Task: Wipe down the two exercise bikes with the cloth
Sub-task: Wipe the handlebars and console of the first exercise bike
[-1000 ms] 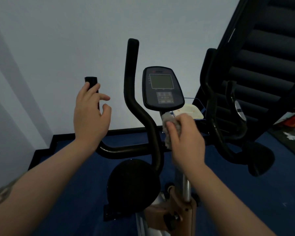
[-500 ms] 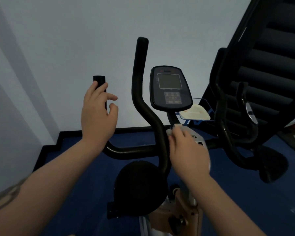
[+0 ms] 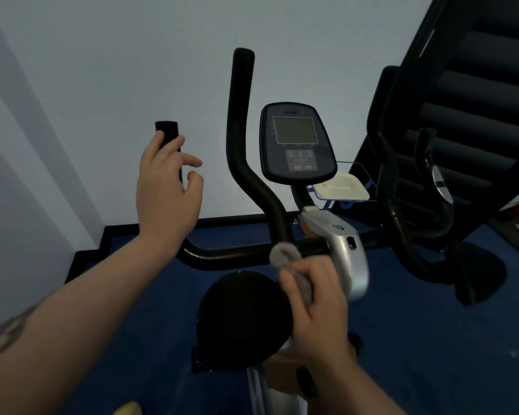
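Mostly hidden cloth in right hand, bike post behind

Handlebar: matt black, foam-like covering, smooth. Console: dark glossy plastic, dull grey screen. Frame shroud: silver, satin sheen, plastic or painted metal, cannot tell. Cloth: grey, soft, fuzzy nap. Seat: matt black padding. Floor: blue, matt, carpet-like. Wall: pale, flat paint.

console above seat, second bike to its right.
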A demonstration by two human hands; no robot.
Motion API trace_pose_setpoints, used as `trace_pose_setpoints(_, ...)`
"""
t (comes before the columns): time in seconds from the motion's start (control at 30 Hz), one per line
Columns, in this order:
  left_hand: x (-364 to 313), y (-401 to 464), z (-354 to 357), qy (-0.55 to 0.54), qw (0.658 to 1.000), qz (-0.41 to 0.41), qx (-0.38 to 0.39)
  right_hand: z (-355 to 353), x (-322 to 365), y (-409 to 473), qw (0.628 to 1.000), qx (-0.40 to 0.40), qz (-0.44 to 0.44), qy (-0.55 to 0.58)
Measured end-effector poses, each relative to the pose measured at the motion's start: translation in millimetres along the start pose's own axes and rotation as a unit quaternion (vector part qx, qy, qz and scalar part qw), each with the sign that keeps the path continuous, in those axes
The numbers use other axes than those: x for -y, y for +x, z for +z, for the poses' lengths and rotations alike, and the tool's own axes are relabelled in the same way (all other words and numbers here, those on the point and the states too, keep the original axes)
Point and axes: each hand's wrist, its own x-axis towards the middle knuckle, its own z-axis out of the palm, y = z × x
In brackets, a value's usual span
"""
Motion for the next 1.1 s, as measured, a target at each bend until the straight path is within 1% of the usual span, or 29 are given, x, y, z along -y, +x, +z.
trace_pose_setpoints(0.03,0.3,0.0,0.3,0.001,1.0,0.0,0.0,-4.0,-2.4,-5.7,1.0,0.01,-0.019,0.007)
trace_pose_setpoints(0.07,0.3,0.5,0.6,0.002,1.0,0.0,0.001,-7.9,-4.1,-3.6,0.999,0.025,-0.043,-0.013)
trace_pose_setpoints(0.13,0.7,2.2,0.4,0.007,1.0,0.0,0.001,-7.5,-3.8,24.1,0.99,0.049,-0.091,-0.1)
trace_pose_setpoints(0.17,0.8,2.6,0.2,0.011,1.0,0.0,0.003,-3.5,-0.3,44.8,0.985,0.053,-0.094,-0.133)
trace_pose_setpoints(0.27,0.4,1.9,-0.3,0.013,1.0,-0.005,0.006,12.1,14.9,96.5,0.979,0.063,-0.098,-0.17)
trace_pose_setpoints(0.33,-0.3,0.6,-0.3,0.012,1.0,-0.004,0.008,16.3,14.5,100.3,0.982,0.048,-0.089,-0.158)
trace_pose_setpoints(0.43,0.6,-0.5,-0.5,0.009,1.0,-0.004,0.003,5.4,4.7,60.4,0.993,0.044,-0.049,-0.094)
trace_pose_setpoints(0.53,0.4,-0.9,0.5,0.003,1.0,-0.008,-0.003,-7.6,-4.7,25.0,0.996,0.063,-0.05,-0.045)
trace_pose_setpoints(0.57,-0.5,-0.8,0.9,0.001,1.0,-0.009,-0.004,-10.2,-4.1,27.8,0.994,0.071,-0.063,-0.057)
trace_pose_setpoints(0.63,-1.7,0.1,0.3,0.0,1.0,-0.013,-0.005,-9.0,2.9,49.7,0.982,0.096,-0.103,-0.128)
trace_pose_setpoints(0.7,-2.3,0.8,-0.8,-0.001,1.0,-0.015,-0.001,-0.2,16.3,74.6,0.961,0.123,-0.126,-0.213)
trace_pose_setpoints(0.77,-2.1,-0.1,-1.5,-0.008,1.0,-0.018,0.001,9.6,27.7,89.6,0.944,0.129,-0.129,-0.275)
trace_pose_setpoints(0.83,-2.5,-1.3,-2.2,-0.019,1.0,-0.019,0.006,9.6,31.1,91.4,0.931,0.151,-0.126,-0.306)
trace_pose_setpoints(0.87,-2.8,-1.6,-2.2,-0.024,0.999,-0.02,0.008,4.8,30.6,89.6,0.931,0.17,-0.128,-0.297)
trace_pose_setpoints(0.97,-2.2,-1.2,-2.4,-0.051,0.998,-0.025,0.004,-14.1,31.0,78.5,0.946,0.234,-0.103,-0.199)
trace_pose_setpoints(1.03,-2.0,-0.3,-2.9,-0.068,0.997,-0.03,-0.002,-20.2,33.7,75.2,0.941,0.264,-0.087,-0.193)
trace_pose_setpoints(1.07,-2.5,-0.7,-3.2,-0.075,0.997,-0.031,-0.002,-22.1,35.5,75.8,0.939,0.27,-0.073,-0.202)
trace_pose_setpoints(1.1,-2.7,-1.4,-3.7,-0.081,0.996,-0.032,0.001,-23.0,37.6,76.6,0.942,0.258,-0.06,-0.206)
